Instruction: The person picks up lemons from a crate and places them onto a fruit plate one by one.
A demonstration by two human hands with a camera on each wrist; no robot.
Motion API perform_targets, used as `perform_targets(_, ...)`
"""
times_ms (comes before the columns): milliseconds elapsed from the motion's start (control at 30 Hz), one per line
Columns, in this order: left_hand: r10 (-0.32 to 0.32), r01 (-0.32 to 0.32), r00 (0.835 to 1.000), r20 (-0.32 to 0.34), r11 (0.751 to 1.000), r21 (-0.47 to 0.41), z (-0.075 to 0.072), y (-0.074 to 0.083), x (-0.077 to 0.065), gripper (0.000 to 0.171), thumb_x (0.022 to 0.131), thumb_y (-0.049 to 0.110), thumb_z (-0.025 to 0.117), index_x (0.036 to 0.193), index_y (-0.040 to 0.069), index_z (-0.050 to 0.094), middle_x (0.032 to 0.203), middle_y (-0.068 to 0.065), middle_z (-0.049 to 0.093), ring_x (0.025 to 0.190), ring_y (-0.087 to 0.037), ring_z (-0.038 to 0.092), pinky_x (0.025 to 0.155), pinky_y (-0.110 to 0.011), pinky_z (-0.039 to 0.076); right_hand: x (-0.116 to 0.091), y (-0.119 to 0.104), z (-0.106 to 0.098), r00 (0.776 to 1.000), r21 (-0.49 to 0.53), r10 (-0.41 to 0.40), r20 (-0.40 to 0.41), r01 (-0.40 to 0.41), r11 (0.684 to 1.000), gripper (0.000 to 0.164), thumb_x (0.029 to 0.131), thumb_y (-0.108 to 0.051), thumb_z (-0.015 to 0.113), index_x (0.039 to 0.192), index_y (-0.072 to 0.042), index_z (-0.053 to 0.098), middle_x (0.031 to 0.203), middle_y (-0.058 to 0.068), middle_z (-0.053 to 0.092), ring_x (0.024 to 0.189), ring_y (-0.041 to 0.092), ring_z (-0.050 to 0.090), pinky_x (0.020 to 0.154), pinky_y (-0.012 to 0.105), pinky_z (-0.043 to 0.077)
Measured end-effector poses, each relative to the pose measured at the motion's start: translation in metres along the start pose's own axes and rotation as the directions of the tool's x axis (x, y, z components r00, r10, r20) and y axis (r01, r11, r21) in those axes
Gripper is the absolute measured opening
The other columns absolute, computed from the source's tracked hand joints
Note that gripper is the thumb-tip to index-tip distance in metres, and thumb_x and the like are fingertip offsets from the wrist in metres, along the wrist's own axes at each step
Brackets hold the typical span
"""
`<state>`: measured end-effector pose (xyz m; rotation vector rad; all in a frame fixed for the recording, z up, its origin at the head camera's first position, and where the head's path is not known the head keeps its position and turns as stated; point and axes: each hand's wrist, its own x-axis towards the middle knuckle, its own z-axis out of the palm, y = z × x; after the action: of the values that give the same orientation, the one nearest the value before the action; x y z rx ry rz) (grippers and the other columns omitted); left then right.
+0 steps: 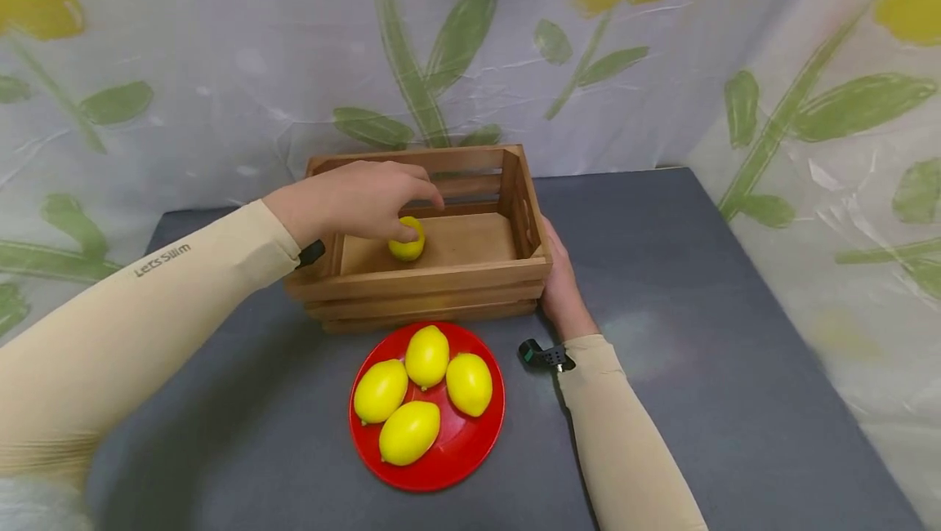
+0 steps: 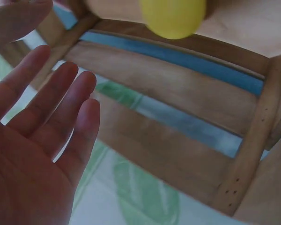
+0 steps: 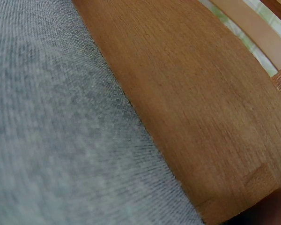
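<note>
A slatted wooden crate (image 1: 434, 279) stands at the back of the table. Inside it a yellow lemon (image 1: 408, 247) lies on the bottom. My left hand (image 1: 360, 198) reaches over the crate's left part, its thumb overlapping the lemon in the head view. In the left wrist view the fingers (image 2: 86, 126) are extended and spread, apart from the lemon (image 2: 173, 18). My right hand (image 1: 562, 282) rests against the crate's right end, with its fingers mostly hidden by the wood. Close by the right wrist camera is the crate's side (image 3: 187, 93).
In front of the crate sits a red plate (image 1: 470, 441) bearing several lemons (image 1: 410, 433). Grey cloth covers the table (image 1: 698, 335). Behind it hangs a sheet (image 1: 243, 106) printed with yellow flowers and green leaves.
</note>
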<state>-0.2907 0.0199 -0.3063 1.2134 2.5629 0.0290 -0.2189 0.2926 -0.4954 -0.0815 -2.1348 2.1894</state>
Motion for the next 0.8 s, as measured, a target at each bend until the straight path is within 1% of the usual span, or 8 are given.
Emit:
perform_targets(167, -0.003, 0.002, 0.998, 0.06, 1.0, 0.016, 0.006, -0.008, 0.014, 0.047, 0.096, 0.023, 0.078, 0.141, 0.019, 0.07, 0.148, -0.01, 0.063, 0.129, -0.032, 0.065, 0.108, -0.055, 0.056, -0.001, 0.0, 0.0, 1.0, -0.005, 0.004, -0.002, -0.004, 1.0, 0.054, 0.117, -0.045, 0.033, 0.168, -0.029, 0.039, 0.176, 0.0, 0.034, 0.162, 0.025, 0.031, 0.134, 0.058, 0.023)
perform_targets(267, -0.002, -0.001, 0.997, 0.079, 0.999, 0.032, 0.008, -0.011, 0.022, 0.047, 0.094, 0.023, 0.078, 0.141, 0.018, 0.07, 0.15, -0.011, 0.062, 0.132, -0.033, 0.064, 0.108, -0.055, 0.056, 0.0, -0.001, 0.001, 1.0, 0.005, 0.004, -0.008, -0.004, 1.0, 0.054, 0.117, -0.048, 0.033, 0.167, -0.029, 0.04, 0.175, 0.001, 0.035, 0.162, 0.026, 0.032, 0.133, 0.059, 0.025)
perform_targets(400, -0.005, 0.0, 0.995, 0.098, 0.999, 0.048, 0.013, -0.015, 0.031, 0.05, 0.091, 0.019, 0.075, 0.141, 0.017, 0.07, 0.149, -0.01, 0.063, 0.128, -0.031, 0.065, 0.105, -0.053, 0.057, -0.001, -0.002, 0.002, 1.0, 0.014, 0.013, -0.018, -0.013, 1.0, 0.054, 0.117, -0.046, 0.033, 0.167, -0.029, 0.041, 0.175, 0.0, 0.035, 0.162, 0.025, 0.032, 0.134, 0.058, 0.024)
perform_targets(500, -0.021, 0.015, 0.992, 0.122, 0.999, 0.05, 0.016, -0.018, 0.035, 0.053, 0.088, 0.016, 0.073, 0.14, 0.016, 0.071, 0.146, -0.009, 0.065, 0.124, -0.03, 0.064, 0.104, -0.052, 0.056, -0.001, -0.002, 0.003, 1.0, 0.017, 0.017, -0.015, -0.017, 1.0, 0.053, 0.117, -0.044, 0.032, 0.168, -0.029, 0.04, 0.175, 0.0, 0.035, 0.162, 0.025, 0.032, 0.134, 0.057, 0.024)
perform_targets(633, -0.043, 0.035, 0.988, 0.148, 0.998, 0.052, 0.02, -0.02, 0.04, 0.054, 0.087, 0.014, 0.074, 0.141, 0.015, 0.071, 0.148, -0.009, 0.065, 0.124, -0.029, 0.063, 0.103, -0.05, 0.056, 0.0, -0.001, 0.002, 1.0, 0.023, 0.016, -0.011, -0.016, 1.0, 0.053, 0.117, -0.044, 0.033, 0.168, -0.029, 0.04, 0.176, 0.0, 0.034, 0.162, 0.025, 0.031, 0.134, 0.057, 0.023)
perform_targets(800, -0.061, 0.051, 0.983, 0.171, 0.997, 0.062, 0.024, -0.02, 0.044, 0.056, 0.087, 0.013, 0.078, 0.142, 0.015, 0.07, 0.149, -0.011, 0.064, 0.121, -0.03, 0.061, 0.104, -0.05, 0.056, -0.001, -0.002, 0.001, 1.0, 0.031, 0.021, -0.013, -0.021, 0.999, 0.054, 0.117, -0.044, 0.034, 0.168, -0.028, 0.039, 0.176, 0.001, 0.034, 0.163, 0.025, 0.03, 0.134, 0.057, 0.022)
